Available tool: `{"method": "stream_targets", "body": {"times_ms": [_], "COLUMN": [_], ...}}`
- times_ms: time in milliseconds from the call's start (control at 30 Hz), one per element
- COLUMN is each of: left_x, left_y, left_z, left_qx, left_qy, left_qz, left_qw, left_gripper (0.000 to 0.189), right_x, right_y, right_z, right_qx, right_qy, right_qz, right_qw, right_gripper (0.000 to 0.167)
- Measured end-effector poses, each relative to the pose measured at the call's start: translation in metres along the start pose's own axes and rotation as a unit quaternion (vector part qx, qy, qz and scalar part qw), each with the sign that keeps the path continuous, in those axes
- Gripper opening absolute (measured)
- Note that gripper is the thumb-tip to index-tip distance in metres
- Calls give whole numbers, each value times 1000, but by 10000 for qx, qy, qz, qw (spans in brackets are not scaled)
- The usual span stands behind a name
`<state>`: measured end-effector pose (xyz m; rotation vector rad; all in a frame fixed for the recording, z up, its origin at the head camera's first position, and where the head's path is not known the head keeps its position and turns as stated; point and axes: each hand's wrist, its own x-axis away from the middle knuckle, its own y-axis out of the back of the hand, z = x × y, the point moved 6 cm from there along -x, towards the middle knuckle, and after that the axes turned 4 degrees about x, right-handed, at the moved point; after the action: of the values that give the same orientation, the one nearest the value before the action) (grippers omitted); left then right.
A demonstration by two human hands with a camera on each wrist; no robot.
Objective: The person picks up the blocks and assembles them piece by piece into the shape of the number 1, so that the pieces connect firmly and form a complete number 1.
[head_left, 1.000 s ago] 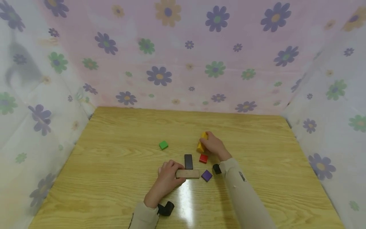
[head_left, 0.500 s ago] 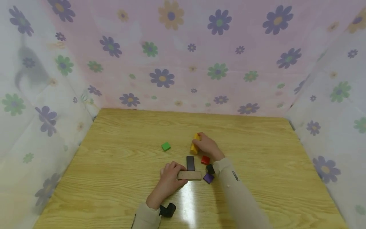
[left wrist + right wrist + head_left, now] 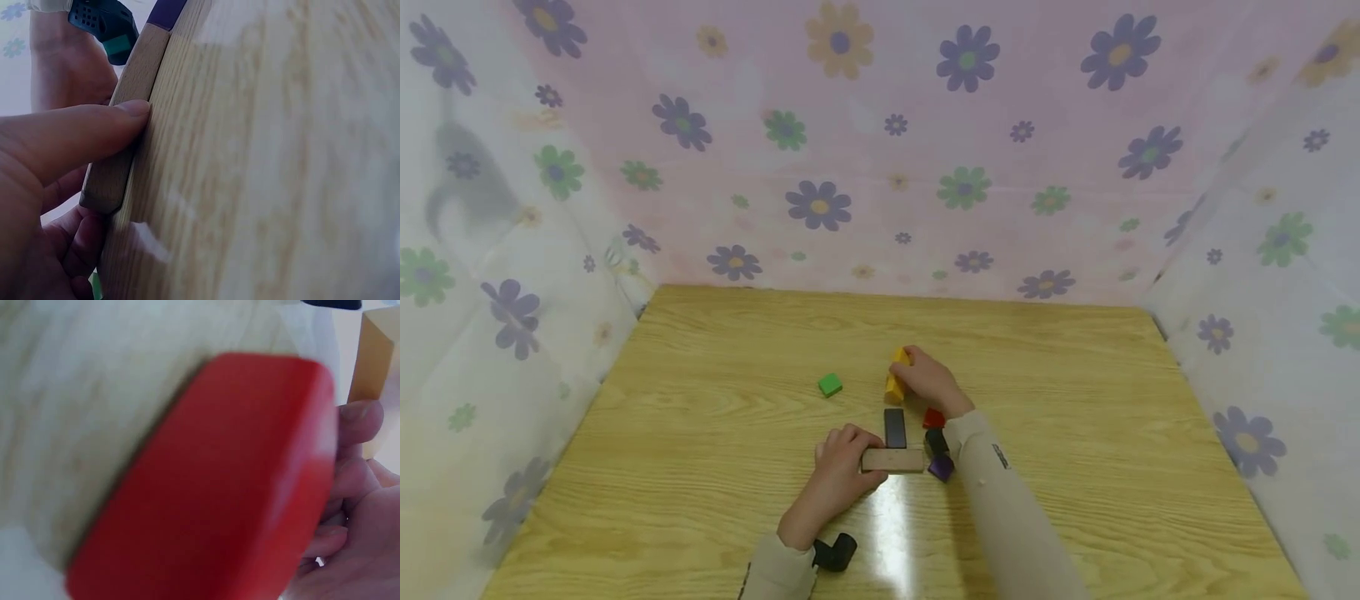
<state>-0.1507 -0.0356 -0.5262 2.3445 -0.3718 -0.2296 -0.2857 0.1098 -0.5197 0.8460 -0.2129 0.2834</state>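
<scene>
Just past the far end of the black block (image 3: 895,427) is the yellow block (image 3: 895,390), and the right hand (image 3: 928,383) has it in a pinch, fingers only as far apart as the block is thick. I can't tell if it touches the table. It looks hard, light and a bit smooth, so it should not squash or break, but it might slip. Its middle, where the thumb is, seems a good place to hold. At the black block's near end, the wooden bar (image 3: 898,460) lies sideways, and the left hand (image 3: 842,467) pinches its left end between thumb and fingers. The bar looks stiff and not too heavy, and its bare wood should be easy to grip. Right of the black block is the red block (image 3: 933,417), and nearer the person on that side is the purple block (image 3: 941,468). The black wrist camera (image 3: 936,443) hangs close to both and could bump them. The green block (image 3: 830,385), left of the black block and farther back, seems out of the way.
</scene>
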Motion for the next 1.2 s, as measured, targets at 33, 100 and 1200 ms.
{"method": "stream_targets", "body": {"times_ms": [33, 100, 1200], "left_x": [0, 0, -1], "left_y": [0, 0, -4], "left_z": [0, 0, 2], "left_qx": [-3, -21, -48], "left_qy": [-7, -20, 59], "left_qz": [-3, -5, 6], "left_qw": [10000, 10000, 10000], "left_gripper": [29, 29, 29], "right_x": [0, 0, 1], "right_y": [0, -1, -5], "right_z": [-1, -2, 1], "right_qx": [-27, -72, 825], "right_qy": [2, -7, 4], "right_qz": [-1, -4, -113], "right_qw": [10000, 10000, 9965], "right_gripper": [60, 59, 63]}}
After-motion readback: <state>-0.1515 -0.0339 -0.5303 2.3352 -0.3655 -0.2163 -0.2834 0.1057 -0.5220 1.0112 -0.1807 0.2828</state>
